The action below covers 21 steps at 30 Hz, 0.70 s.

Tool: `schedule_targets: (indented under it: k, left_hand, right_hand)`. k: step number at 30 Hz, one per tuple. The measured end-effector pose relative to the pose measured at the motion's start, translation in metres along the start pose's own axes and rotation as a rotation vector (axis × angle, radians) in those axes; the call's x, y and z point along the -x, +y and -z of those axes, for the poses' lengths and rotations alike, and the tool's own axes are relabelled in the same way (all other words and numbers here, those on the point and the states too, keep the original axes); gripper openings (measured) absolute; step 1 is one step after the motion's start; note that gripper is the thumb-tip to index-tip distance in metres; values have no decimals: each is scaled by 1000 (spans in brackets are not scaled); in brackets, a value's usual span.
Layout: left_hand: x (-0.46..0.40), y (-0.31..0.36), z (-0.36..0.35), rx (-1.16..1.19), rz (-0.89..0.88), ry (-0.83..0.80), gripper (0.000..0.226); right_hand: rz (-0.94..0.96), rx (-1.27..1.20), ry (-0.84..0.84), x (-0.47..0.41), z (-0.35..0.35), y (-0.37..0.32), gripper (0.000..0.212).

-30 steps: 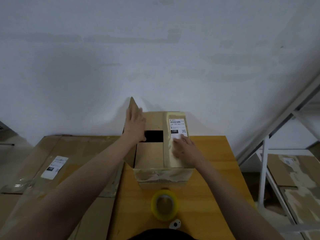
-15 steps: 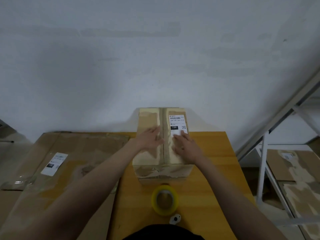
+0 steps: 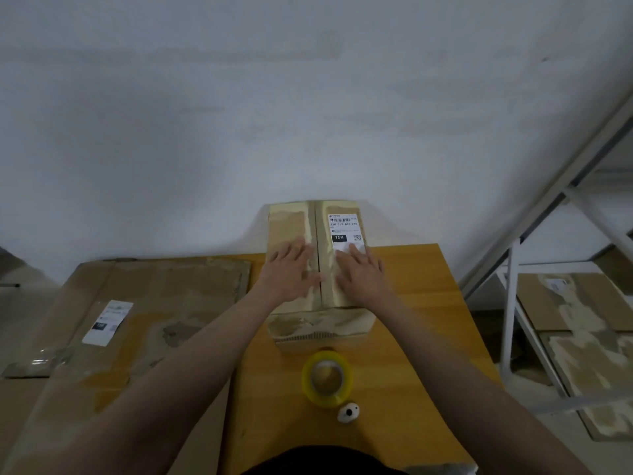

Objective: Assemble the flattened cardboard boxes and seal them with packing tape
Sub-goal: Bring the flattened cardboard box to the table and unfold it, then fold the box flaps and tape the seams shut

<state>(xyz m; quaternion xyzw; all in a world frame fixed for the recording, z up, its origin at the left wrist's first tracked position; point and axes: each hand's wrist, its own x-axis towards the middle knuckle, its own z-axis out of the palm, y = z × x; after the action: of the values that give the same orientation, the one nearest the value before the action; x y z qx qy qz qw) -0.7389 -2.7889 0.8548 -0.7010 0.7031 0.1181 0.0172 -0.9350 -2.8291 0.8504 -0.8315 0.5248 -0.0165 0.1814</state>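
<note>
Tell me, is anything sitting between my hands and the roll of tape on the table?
Nothing visible. Both hands, left hand and right hand, press flat on the box flaps; the tape roll stands just in front of the box, with bare table around it.

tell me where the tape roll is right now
In the head view, the yellow tape roll lies on the wooden table, between the cardboard box and the person.

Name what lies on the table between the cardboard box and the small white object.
The yellow roll of packing tape, seen in the head view, between the cardboard box and the small white object.
</note>
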Motion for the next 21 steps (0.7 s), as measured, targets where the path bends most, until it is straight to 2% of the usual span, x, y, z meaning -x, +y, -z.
schedule_targets:
  k: [5, 14, 21]
  left_hand:
    - [20, -4, 12, 11, -31, 129, 64]
    - [64, -4, 7, 8, 29, 239, 61]
    - [126, 7, -14, 66, -26, 270, 56]
  right_hand:
    - [38, -22, 95, 14, 10, -10, 36]
    - [161, -65, 241, 33, 12, -14, 45]
    - [93, -92, 407, 93, -9, -25, 43]
